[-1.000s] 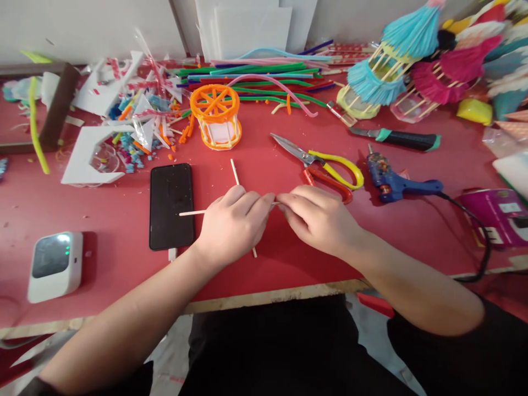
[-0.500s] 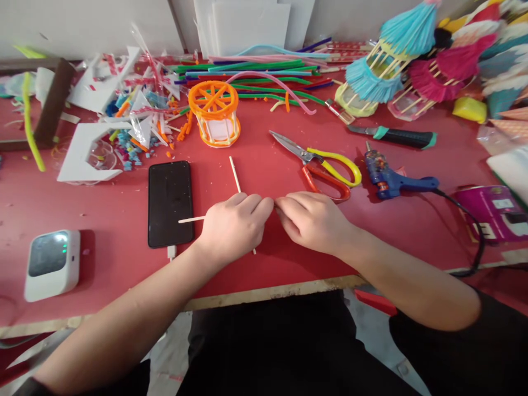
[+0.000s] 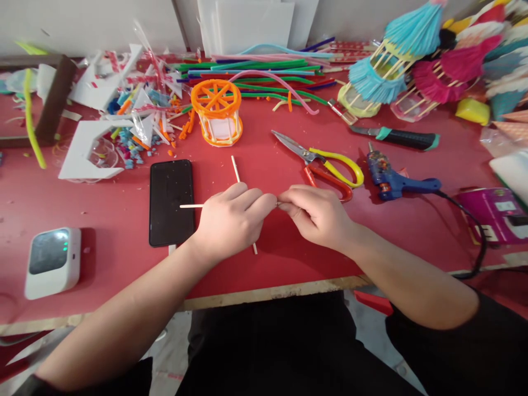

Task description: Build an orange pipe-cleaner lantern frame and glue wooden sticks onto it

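Note:
My left hand [image 3: 233,220] is closed around a thin wooden stick [image 3: 191,206], whose pale end juts out to the left above the phone. Fingertip to fingertip with it, my right hand [image 3: 317,215] pinches the stick's other end, mostly hidden by the fingers. A second wooden stick [image 3: 235,168] slants beneath my left hand, its two ends showing above and below; I cannot tell if it rests on the table or joins the first. Behind my hands stands a small orange drum-shaped frame [image 3: 216,104] with pale uprights.
Scissors [image 3: 307,155], a utility knife [image 3: 406,137] and a blue glue gun [image 3: 388,179] lie to the right. A black phone [image 3: 171,203] and a white device [image 3: 53,263] are at left. Colourful pipe cleaners [image 3: 264,69], foam scraps and paper-roofed models [image 3: 377,82] line the back.
Both hands stay together at the same place. The stick's left end has tipped down and then up again, with small shifts of the fingers. The view has shifted slightly.

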